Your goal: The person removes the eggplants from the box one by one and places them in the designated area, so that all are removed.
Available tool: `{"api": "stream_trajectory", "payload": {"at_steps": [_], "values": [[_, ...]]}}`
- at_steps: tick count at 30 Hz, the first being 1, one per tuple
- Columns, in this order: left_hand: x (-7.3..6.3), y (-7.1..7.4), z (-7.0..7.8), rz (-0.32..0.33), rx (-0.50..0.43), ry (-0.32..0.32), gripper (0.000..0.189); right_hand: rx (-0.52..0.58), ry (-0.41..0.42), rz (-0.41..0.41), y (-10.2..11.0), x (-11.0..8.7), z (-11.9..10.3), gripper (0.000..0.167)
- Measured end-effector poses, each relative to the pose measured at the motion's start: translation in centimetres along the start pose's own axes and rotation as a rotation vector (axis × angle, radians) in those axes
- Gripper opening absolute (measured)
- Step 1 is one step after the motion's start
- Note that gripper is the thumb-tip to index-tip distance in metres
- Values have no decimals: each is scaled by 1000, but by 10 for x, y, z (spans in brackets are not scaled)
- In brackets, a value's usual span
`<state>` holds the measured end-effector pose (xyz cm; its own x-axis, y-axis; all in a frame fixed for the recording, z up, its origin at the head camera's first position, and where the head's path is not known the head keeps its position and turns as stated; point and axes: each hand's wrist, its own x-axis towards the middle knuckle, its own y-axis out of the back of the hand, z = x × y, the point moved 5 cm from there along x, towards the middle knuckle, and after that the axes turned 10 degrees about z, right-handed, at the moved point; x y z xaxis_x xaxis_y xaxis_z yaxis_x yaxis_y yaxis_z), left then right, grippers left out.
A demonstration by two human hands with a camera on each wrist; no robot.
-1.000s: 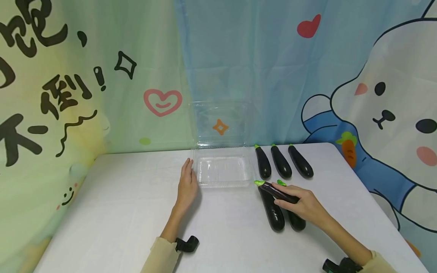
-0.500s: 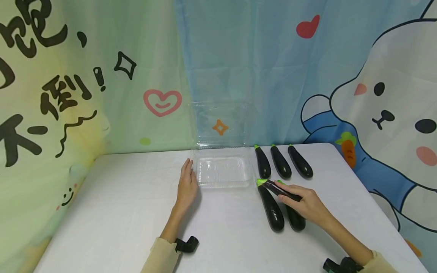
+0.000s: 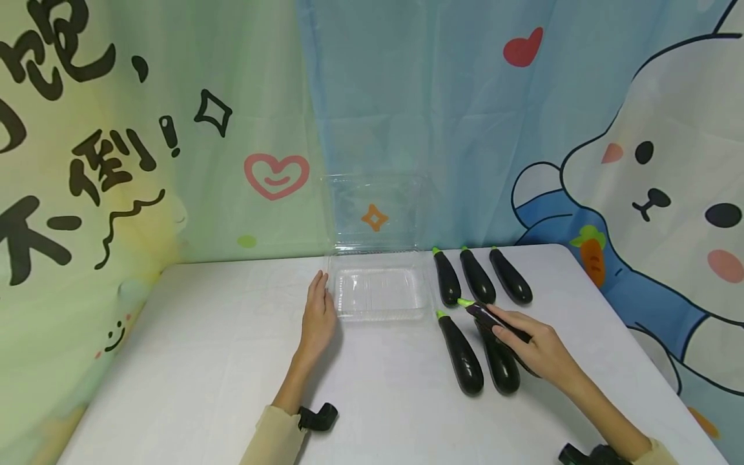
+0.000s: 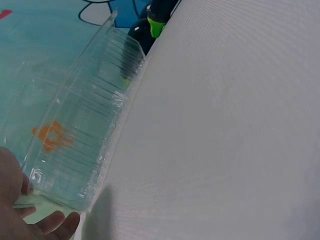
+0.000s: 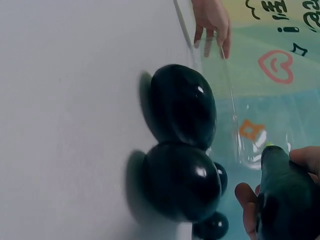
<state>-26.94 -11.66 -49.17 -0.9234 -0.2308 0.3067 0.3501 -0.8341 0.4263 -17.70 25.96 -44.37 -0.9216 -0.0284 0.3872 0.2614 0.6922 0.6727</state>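
Observation:
My right hand [image 3: 537, 349] holds a dark eggplant [image 3: 484, 314] with a green stem, thumb on one side and fingers on the other. The held eggplant overlaps the right one of two front-row eggplants [image 3: 503, 367] in the head view. To its left lies the other front eggplant [image 3: 462, 355]. My left hand [image 3: 319, 318] rests at the left side of a clear plastic clamshell box [image 3: 382, 316], its fingers straight along the wall. From the left wrist view, fingertips [image 4: 70, 222] show right at the box's corner. The box's lid [image 3: 349, 194] stands raised behind it.
Three more eggplants [image 3: 478, 276] lie in a back row to the right of the box. All stand on a white table [image 3: 221, 349]. A printed curtain [image 3: 372, 97] hangs right behind the table's far edge.
My right hand has moved a little to the right with the eggplant, uncovering the stem of the left front eggplant. The left hand and the box have stayed in place.

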Motion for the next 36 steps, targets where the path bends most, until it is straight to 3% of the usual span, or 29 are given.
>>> {"api": "stream_trajectory", "payload": {"at_steps": [15, 29, 36], "values": [[-1, -4, 0, -8, -8, -19, 45, -104, -148, 18, 37, -24, 45, 46], [-1, -1, 0, 8, 11, -11, 44, -193, -271, -4, 34, -32, 60, 55], [0, 0, 1, 10, 13, -13, 44, -174, -275, 9, 29, -32, 62, 57]]}}
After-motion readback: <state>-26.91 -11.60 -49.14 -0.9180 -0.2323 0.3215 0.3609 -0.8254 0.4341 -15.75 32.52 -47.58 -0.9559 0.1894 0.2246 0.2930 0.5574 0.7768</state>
